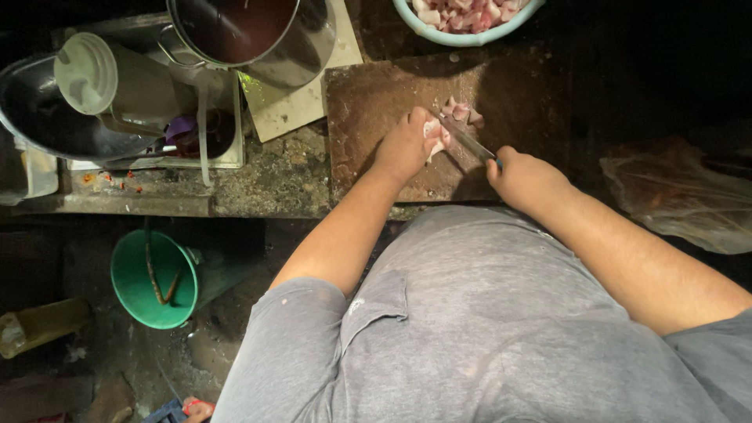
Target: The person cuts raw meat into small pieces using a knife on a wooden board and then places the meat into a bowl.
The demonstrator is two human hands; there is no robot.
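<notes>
A dark wooden cutting board (368,94) lies on the counter. On it my left hand (406,145) presses down on a pale piece of raw meat (433,133). My right hand (523,176) grips the handle of a knife (468,141), whose blade runs up and left into the meat beside my left fingers. A few cut pink meat pieces (464,112) lie just beyond the blade. A light blue bowl (470,37) filled with several cut meat pieces stands at the board's far edge.
A large steel pot (258,35) stands at the back left on a pale tile. Left of it are a dark pan (39,110), a lidded jug (94,74) and a tray. A green bucket (153,278) stands on the floor. A crumpled plastic bag (681,192) lies right.
</notes>
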